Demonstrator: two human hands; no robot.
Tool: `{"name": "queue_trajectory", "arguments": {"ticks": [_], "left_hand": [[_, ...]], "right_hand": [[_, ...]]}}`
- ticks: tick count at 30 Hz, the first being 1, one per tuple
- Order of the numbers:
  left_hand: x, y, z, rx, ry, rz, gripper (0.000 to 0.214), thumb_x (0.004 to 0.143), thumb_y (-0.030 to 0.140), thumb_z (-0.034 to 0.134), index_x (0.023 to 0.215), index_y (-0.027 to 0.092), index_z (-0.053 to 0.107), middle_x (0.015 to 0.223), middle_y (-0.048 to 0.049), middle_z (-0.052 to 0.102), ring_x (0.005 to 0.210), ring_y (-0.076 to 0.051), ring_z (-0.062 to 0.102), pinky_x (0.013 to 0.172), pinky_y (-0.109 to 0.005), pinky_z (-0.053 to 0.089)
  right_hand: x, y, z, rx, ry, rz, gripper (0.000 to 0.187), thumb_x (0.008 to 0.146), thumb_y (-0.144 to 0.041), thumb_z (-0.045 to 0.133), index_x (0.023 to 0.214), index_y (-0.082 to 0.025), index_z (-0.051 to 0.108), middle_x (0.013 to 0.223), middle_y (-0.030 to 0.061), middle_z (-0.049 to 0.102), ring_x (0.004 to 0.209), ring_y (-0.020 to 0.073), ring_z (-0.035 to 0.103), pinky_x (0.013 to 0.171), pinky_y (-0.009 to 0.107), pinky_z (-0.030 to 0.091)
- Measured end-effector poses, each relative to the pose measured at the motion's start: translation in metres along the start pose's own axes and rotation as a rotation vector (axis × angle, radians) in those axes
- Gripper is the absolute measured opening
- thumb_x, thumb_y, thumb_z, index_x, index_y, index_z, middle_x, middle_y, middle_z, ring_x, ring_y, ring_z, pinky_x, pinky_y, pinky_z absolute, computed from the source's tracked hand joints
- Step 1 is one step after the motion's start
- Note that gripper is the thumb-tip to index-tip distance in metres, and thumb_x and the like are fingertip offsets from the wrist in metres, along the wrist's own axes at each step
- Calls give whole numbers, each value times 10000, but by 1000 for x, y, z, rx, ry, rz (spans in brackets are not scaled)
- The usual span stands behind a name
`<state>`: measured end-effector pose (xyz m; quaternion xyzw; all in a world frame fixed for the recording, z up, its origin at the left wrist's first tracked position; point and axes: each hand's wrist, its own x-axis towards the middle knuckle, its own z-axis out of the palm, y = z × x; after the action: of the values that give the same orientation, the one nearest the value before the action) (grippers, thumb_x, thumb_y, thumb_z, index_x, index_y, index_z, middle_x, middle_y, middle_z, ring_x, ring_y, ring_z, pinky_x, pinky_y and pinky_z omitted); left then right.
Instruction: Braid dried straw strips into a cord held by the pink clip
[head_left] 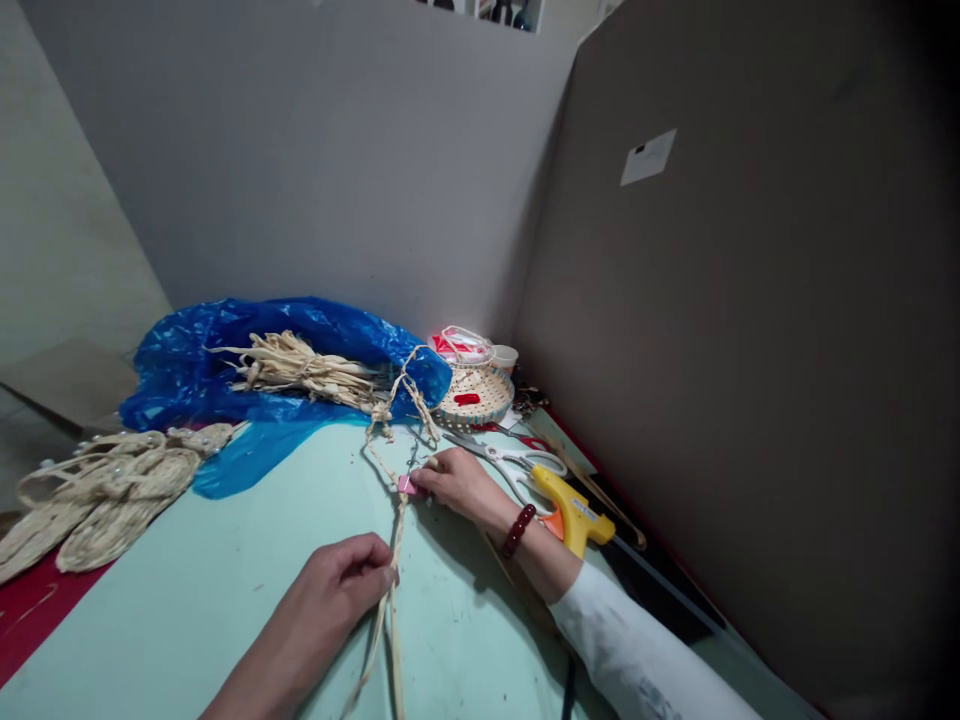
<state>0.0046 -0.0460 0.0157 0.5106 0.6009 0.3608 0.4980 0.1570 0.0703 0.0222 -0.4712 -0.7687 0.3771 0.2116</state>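
Note:
A pale plant-fibre cord (pixel 400 530), twisted from strips, runs toward me over the pale green table (pixel 225 610). My left hand (pixel 349 575) pinches it between thumb and finger, and below that point it parts into loose strands. Farther up, a pink binder clip (pixel 406 485) with wire handles sits on the cord. My right hand (pixel 457 485), wearing a dark red bead bracelet (pixel 518 530), is closed on the clip's right side. Beyond the clip the cord continues to a knotted, looped piece (pixel 405 385) near the blue bag.
A blue plastic bag (pixel 172 350) holds a bundle of dry fibre strips (pixel 307 370) at the back. Woven sandals (pixel 127 490) lie left. Right are a woven basket (pixel 487 395), white-handled scissors (pixel 510 460) and a yellow glue gun (pixel 574 505). Grey partitions (pixel 337 170) enclose the table's back and right.

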Motion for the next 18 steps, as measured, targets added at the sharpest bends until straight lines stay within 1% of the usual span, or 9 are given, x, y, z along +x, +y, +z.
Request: {"name": "queue_trajectory", "arguments": {"ticks": [3, 5, 8, 12, 16, 18], "left_hand": [[2, -2, -2, 111, -11, 41, 212, 747, 351, 590, 629, 179, 552, 593, 40, 439, 596, -138, 378, 563, -249, 276], [3, -4, -3, 160, -29, 33, 211, 750, 348, 584, 631, 176, 554, 595, 37, 439, 603, -143, 378, 567, -254, 269], [7, -7, -5, 162, -48, 7, 237, 749, 382, 582, 645, 169, 573, 603, 33, 436, 614, -149, 378, 571, -260, 262], [11, -5, -6, 131, -29, -2, 269, 732, 427, 606, 660, 169, 578, 615, 40, 424, 628, -152, 379, 590, -255, 278], [15, -2, -7, 141, -7, 37, 286, 727, 437, 602, 613, 175, 579, 569, 44, 435, 602, -155, 391, 581, -252, 283], [18, -2, -10, 161, 8, 46, 283, 713, 426, 603, 586, 176, 570, 545, 45, 440, 578, -150, 387, 567, -252, 277]], "right_hand": [[3, 0, 0, -13, 9, 4, 345, 862, -384, 500, 614, -154, 564, 550, -23, 494, 564, 99, 427, 537, 226, 282], [7, -1, -1, -27, 15, 12, 368, 866, -392, 491, 589, -156, 545, 536, -18, 483, 569, 105, 425, 550, 231, 289], [13, -2, 1, -36, -2, 27, 334, 843, -313, 497, 543, -165, 506, 500, -17, 458, 550, 110, 414, 542, 236, 288], [18, -4, 3, -40, -2, 6, 211, 773, -172, 503, 562, -173, 490, 536, -12, 492, 570, 117, 425, 554, 240, 290], [18, -8, 1, -21, -1, 4, 163, 715, -140, 524, 558, -172, 492, 547, 4, 522, 580, 131, 450, 552, 250, 300], [17, -9, -1, 26, -26, 18, 165, 719, -152, 512, 554, -165, 512, 545, 15, 545, 568, 133, 475, 539, 244, 318]]}}
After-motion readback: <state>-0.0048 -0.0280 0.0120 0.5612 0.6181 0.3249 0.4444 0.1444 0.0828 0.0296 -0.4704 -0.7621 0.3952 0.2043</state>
